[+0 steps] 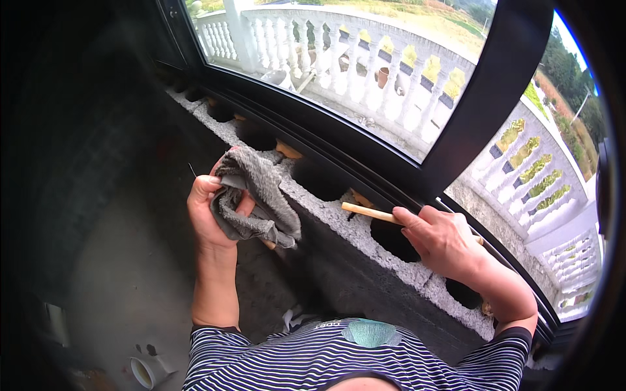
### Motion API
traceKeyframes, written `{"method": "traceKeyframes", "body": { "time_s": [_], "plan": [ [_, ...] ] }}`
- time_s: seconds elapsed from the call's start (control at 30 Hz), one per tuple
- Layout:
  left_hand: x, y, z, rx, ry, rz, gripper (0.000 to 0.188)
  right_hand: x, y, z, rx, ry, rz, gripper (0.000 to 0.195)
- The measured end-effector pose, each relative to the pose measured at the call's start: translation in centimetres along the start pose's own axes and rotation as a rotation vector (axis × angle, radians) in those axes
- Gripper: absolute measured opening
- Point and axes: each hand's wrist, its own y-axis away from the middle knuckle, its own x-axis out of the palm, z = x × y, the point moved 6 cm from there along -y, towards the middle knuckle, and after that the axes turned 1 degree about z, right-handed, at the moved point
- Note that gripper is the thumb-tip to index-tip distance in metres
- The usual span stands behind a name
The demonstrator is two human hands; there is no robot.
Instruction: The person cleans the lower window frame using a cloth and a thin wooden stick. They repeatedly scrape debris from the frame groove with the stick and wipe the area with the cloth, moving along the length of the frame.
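My left hand grips a bunched grey cloth with a fuzzy pile, its thumb pressed on a fold. The cloth is above the rough top of a hollow-block wall and its near edge. In my right hand is a thin, pale wooden stick, pointing left over the wall's holes. The stick's other end shows behind the hand, close to the window track. Whether its tip touches the wall I cannot tell.
Beyond the wall runs a black window frame with glass panes. Outside stands a white balustrade. Several dark holes open along the wall top, with bits of orange-brown material by the frame. A white cup is on the floor at lower left.
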Motion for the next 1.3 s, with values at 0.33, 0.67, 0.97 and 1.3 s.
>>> {"method": "traceKeyframes", "body": {
  "time_s": [0.33,0.67,0.97,1.3],
  "plan": [
    [8.4,1.0,7.7,-0.149,0.068,0.102,0.04,1.2,2.1,0.2,0.332,-1.299,0.217,0.055],
    [8.8,0.6,11.2,-0.23,0.008,0.035,0.035,6.1,4.0,2.1,0.346,-1.72,0.446,0.022],
    [9.3,-1.1,14.5,-0.465,-0.463,-0.021,0.036,1.1,11.7,-5.3,0.46,-1.269,-0.03,0.017],
    [14.6,-4.3,18.6,-0.415,-1.103,0.206,0.039,-2.3,14.8,-11.4,0.427,-0.574,-0.37,0.02]
  ]
}}
